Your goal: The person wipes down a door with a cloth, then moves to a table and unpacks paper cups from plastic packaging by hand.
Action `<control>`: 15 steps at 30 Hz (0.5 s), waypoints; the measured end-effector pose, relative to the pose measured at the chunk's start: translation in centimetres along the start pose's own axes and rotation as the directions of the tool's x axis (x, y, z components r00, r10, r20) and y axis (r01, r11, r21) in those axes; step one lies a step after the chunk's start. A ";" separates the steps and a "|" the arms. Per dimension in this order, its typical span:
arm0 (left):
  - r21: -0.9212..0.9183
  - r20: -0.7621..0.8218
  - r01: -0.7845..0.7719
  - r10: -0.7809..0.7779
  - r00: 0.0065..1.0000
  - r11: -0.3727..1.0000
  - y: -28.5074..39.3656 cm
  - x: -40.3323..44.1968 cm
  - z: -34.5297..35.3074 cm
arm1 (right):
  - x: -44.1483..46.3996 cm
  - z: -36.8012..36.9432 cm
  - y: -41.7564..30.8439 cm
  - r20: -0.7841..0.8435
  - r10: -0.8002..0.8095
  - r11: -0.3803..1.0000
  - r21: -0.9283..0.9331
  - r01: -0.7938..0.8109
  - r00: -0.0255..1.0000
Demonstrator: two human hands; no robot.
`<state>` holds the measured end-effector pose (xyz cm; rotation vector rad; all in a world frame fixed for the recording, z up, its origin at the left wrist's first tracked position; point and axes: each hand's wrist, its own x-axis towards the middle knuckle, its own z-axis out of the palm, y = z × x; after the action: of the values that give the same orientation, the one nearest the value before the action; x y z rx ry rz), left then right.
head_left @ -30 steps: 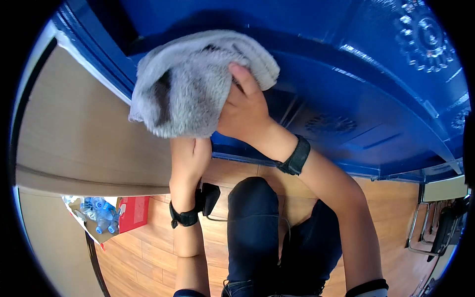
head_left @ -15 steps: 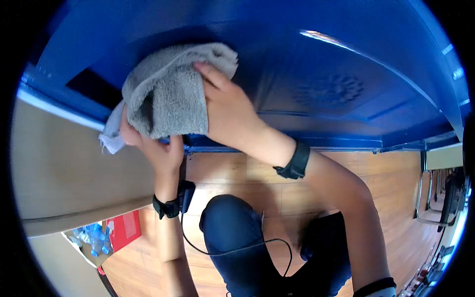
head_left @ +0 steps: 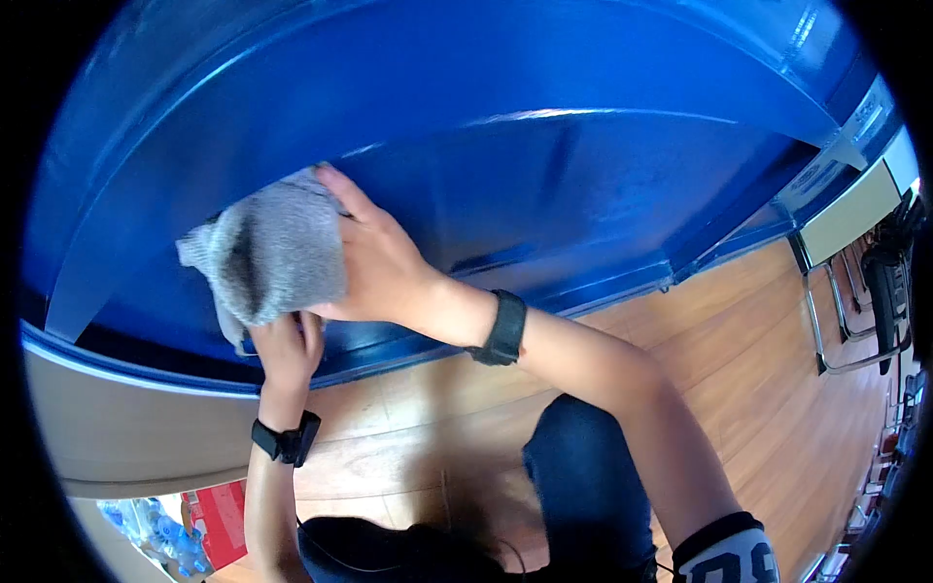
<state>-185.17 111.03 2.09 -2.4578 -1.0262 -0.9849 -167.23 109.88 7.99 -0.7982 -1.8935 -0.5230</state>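
Observation:
A grey towel is bunched up in front of a glossy blue panel. My right hand grips the towel's right side, with the thumb or index finger reaching along its upper edge. Below the towel, my left hand holds its lower part; most of those fingers are hidden under the folds. Both wrists wear black bands. Whether the cloth touches the panel at every point cannot be made out.
A beige wall or cabinet side lies at lower left. Beneath it stands a red box beside several plastic bottles. Wooden flooring spreads below, with metal-legged chairs at the right. My knee is near the panel.
The towel is more bunched, and both hands have shifted left and lower in view with it. My view has tilted, showing more of the blue panel above; the round embossed pattern no longer shows.

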 end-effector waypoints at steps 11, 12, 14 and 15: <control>-0.435 -0.392 -0.384 0.213 0.895 0.814 20.8 11.4 11.7 | -10.2 -19.2 9.9 0.063 0.251 0.794 -0.584 -0.168 0.966; -0.501 -0.370 -0.390 0.216 0.904 0.772 23.1 12.4 12.5 | -11.5 -21.2 11.3 0.038 0.262 0.761 -0.622 -0.182 0.964; -0.739 -0.339 -0.385 0.190 0.922 0.552 27.3 14.5 12.4 | -13.1 -25.1 12.9 0.035 0.331 0.687 -0.694 -0.215 0.943; -0.725 -0.310 -0.376 0.213 0.926 0.578 29.0 15.0 13.1 | -13.3 -26.6 13.2 0.017 0.451 0.639 -0.704 -0.309 0.892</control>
<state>-150.57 104.94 2.73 -2.9331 -0.0413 -1.7729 -137.14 97.55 7.57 -1.7643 -1.6000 -0.9235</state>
